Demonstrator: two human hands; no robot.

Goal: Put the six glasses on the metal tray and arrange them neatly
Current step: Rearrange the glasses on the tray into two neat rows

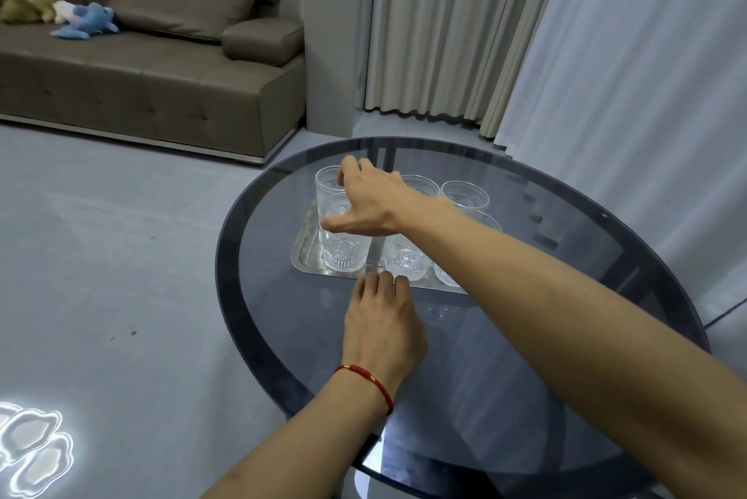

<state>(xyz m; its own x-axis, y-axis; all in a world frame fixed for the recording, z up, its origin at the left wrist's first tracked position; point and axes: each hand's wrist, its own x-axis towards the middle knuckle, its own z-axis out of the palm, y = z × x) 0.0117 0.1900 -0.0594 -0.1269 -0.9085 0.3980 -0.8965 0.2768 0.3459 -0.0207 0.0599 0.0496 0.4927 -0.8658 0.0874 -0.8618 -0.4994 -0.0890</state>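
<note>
A person's left hand (382, 322), a red cord bracelet (370, 379) at the wrist, rests on the round smoked-glass table (505, 397), fingers loosely curled with the tips at the near rim of the metal tray (304, 252); it grips nothing. Beyond it, the right hand (370, 201) reaches across the tray and closes thumb and fingers around the upper wall of a glass (331, 191) at the tray's left side, which appears to stand above or inside the front-left glass (345, 252); whether it is nested or lifted clear cannot be told. Other glasses (465, 195) stand on the tray in rows, partly hidden by the forearm, so the full count of six is not certain. The glasses look rigid, brittle and slick, with embossed walls that should aid grip; holding around the sides below the lip seems safest, and they likely need setting down softly on metal. Farther off lie grey floor, a brown sofa (161, 86) with plush toys (87, 23), and pale curtains (444, 25).
</note>
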